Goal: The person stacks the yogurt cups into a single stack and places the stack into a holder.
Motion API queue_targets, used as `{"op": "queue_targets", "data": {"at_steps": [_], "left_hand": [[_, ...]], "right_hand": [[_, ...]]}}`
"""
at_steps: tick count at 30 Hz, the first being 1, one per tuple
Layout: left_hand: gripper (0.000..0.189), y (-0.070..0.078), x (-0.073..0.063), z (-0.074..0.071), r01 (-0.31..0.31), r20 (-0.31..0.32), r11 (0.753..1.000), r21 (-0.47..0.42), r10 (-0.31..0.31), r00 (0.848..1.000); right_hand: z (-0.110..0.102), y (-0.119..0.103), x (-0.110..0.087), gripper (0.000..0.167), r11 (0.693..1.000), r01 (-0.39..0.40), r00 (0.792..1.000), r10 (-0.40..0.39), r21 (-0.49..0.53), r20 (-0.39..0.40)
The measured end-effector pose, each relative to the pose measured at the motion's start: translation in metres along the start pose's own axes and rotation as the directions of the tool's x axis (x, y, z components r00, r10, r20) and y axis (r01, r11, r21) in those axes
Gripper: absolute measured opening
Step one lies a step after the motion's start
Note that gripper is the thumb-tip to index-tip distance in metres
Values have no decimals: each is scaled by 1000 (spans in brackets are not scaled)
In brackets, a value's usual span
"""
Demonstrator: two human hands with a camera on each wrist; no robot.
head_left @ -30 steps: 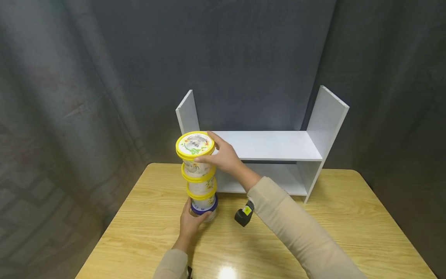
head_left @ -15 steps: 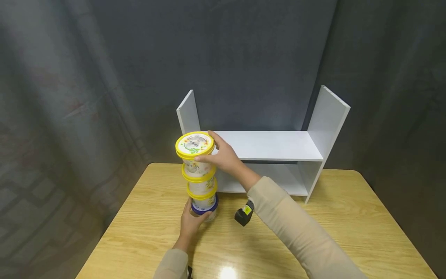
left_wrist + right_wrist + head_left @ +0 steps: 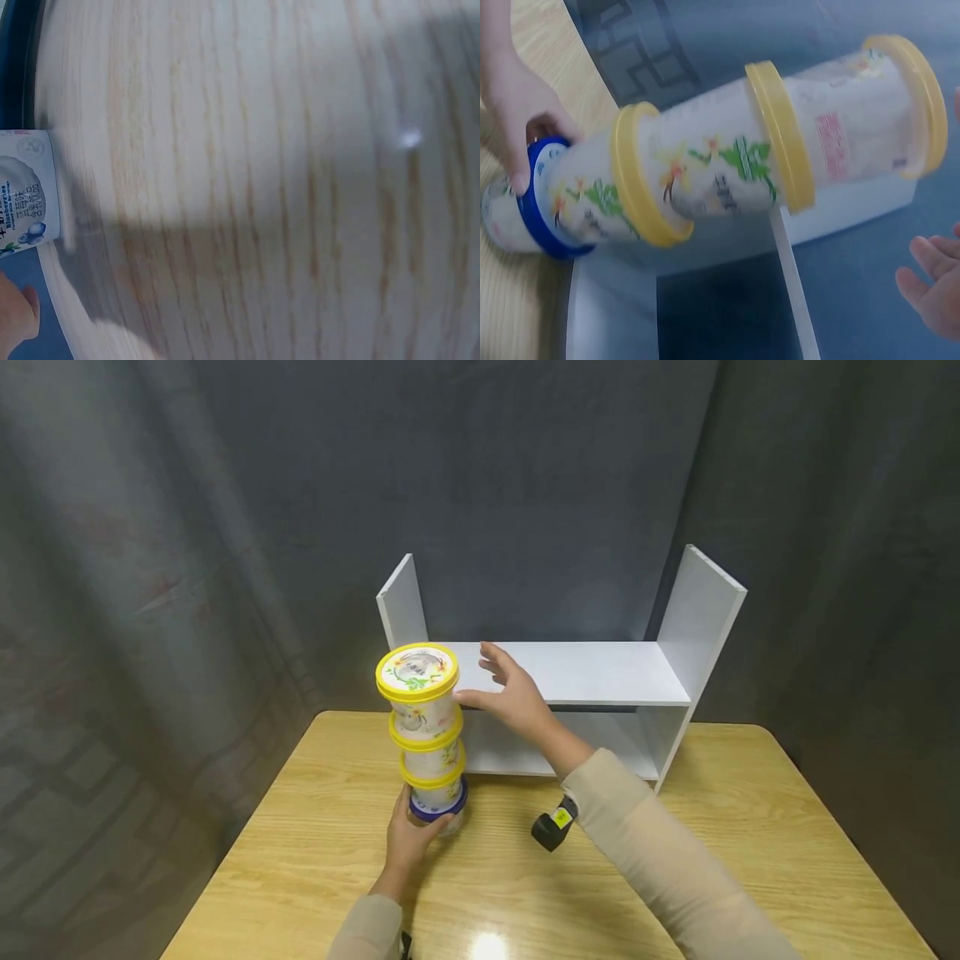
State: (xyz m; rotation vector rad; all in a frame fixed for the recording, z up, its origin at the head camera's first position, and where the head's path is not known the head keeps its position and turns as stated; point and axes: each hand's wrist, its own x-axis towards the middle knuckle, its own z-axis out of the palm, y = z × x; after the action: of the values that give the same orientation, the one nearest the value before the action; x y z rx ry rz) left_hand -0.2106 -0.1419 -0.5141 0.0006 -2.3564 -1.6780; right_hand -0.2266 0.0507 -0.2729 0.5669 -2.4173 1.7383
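Observation:
Three yellow-lidded white tubs with a flower print are stacked upright, the top tub (image 3: 417, 672) being the highest. Under them stands a blue-lidded tub (image 3: 454, 820) on the table. My left hand (image 3: 407, 842) grips this lowest tub, fingers on its left and thumb across its front. In the left wrist view, that tub's blueberry-printed side (image 3: 26, 195) shows at the left edge. My right hand (image 3: 517, 697) is to the right of the top tub, fingers spread and holding nothing. The right wrist view shows a gap between the right hand (image 3: 939, 296) and the stack.
A white two-level shelf (image 3: 577, 672) stands behind the stack on the wooden table (image 3: 712, 860). Its left side panel (image 3: 403, 602) rises just behind the top tub. Dark curtains (image 3: 540, 485) hang close around the table's back and sides.
My right hand has let go of the top tub and moved to the right, away from it. The stack and my left hand have stayed nearly in place.

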Motion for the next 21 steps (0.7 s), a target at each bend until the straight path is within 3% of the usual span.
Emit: {"op": "queue_targets", "data": {"at_steps": [4,13,21], "left_hand": [[93,0,0,1,-5,-3,1000,-4,5,1000],[93,-1,0,1,-5,-4,1000,2,5,1000],[92,0,-1,3,-9,0,999,-39,9,1000]], "right_hand": [[-15,-4,-14,76,1000,0,1000,1,13,-30],[-51,47,-24,74,1000,19,994,-16,21,-111],[-82,58,-40,74,999,44,982,-41,10,-184]]}}
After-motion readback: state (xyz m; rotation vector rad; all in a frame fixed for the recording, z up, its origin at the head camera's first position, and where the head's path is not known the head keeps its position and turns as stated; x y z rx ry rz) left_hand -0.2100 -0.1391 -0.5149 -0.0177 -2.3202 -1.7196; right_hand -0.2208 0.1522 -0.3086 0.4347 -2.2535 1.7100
